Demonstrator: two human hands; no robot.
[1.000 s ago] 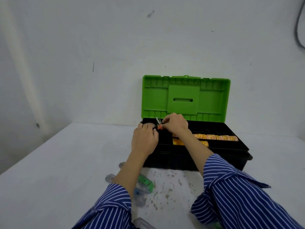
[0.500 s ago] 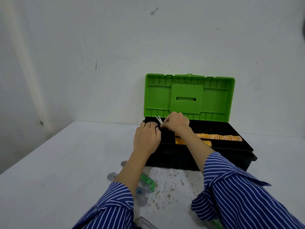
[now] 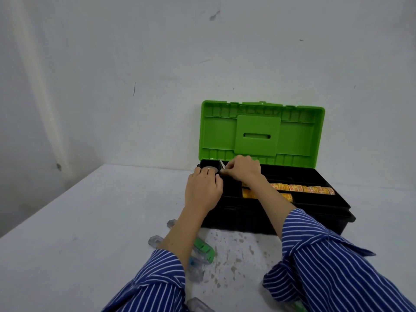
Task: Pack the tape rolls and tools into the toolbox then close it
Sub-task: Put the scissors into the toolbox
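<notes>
Head view: black toolbox (image 3: 281, 221) on the white surface (image 3: 90, 221), green lid (image 3: 262, 131) standing upright at the back, well short of closed. Inside, a row of yellow tape rolls (image 3: 301, 188) lying on their sides, long axis running left to right along the tray, to the right of both hands. Left hand (image 3: 203, 190) curled over a small grey tape roll (image 3: 209, 170) at the box's far-left compartment, fingers wrapped round it, roll flat with its open face upward. Right hand (image 3: 244, 171) pinching a thin metal tool (image 3: 221, 164) just beside that roll — slender, tilted up and back toward the lid; exact kind too small to tell. Both hands touching or nearly so over that one corner, so the coming drop probably straight down, not sideways. Nearer the body, clear-cased tools (image 3: 198, 253) with green and blue parts lying on the surface under the left forearm, partly hidden by it, long axes running roughly away from the body. Left hand the closer one for those — a pull back and down. More clear pieces at the bottom edge, cut off. Packing judged partway done.
</notes>
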